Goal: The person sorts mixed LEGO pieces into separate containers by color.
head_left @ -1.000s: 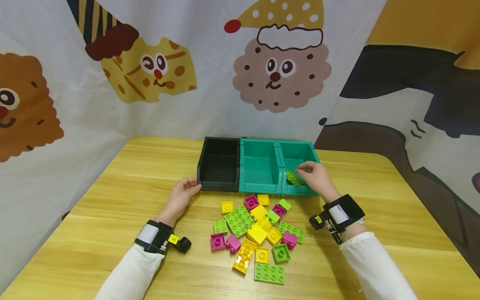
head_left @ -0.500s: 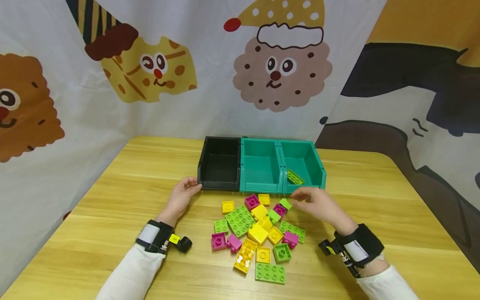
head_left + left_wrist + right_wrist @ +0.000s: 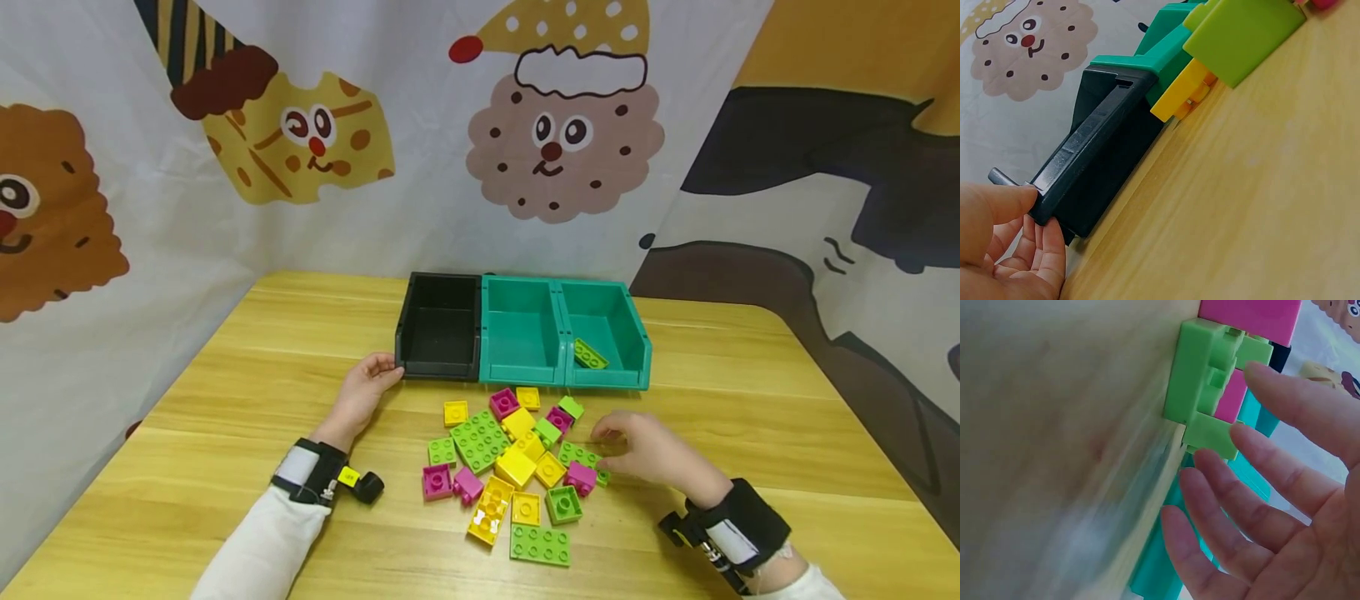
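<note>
Head cam, R hand unclenched nr grn brick, long axis down-right, part-hid by pink brick, L hand pinching blk bin

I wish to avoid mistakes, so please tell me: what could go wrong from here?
The right hand might knock the nearest pink brick if it takes the green brick close beside it. The left hand pinches the black bin; a pull might shift it away from the teal bin.
</note>
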The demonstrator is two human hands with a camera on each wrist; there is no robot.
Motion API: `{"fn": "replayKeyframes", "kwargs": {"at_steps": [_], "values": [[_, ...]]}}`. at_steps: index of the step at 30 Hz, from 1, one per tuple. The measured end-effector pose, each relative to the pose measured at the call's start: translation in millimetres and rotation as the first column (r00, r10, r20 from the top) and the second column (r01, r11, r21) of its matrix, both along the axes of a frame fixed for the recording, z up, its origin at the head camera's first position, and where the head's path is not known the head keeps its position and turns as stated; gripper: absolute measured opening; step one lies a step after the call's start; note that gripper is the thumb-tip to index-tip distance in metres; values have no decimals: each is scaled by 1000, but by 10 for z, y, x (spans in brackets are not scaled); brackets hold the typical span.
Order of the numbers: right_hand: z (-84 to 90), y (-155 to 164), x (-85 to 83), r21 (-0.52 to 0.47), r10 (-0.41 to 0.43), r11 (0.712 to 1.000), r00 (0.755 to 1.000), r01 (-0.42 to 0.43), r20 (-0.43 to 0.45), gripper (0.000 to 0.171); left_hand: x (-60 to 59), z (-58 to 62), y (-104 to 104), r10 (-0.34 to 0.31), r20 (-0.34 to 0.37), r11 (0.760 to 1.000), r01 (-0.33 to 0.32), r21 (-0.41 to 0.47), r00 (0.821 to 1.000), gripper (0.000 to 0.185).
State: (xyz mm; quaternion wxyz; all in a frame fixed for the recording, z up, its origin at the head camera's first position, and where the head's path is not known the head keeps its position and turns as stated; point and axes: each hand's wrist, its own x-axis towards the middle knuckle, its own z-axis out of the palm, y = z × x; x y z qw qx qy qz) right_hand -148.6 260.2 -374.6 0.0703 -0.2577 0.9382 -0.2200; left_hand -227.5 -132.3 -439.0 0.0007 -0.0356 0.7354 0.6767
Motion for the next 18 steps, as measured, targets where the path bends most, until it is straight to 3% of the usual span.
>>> {"fn": "replayKeyframes", "kwargs": {"at_steps": [6, 18], "values": [[-42, 13, 18, 36, -2, 999, 1000, 2, 17, 29, 11, 20, 8, -3, 8, 1000, 3, -10, 1000, 22], [-36, -17, 28, -16, -11, 1000, 984, 14, 175, 28, 18, 37, 6, 4, 17, 1000, -4, -19, 1000, 22]]}}
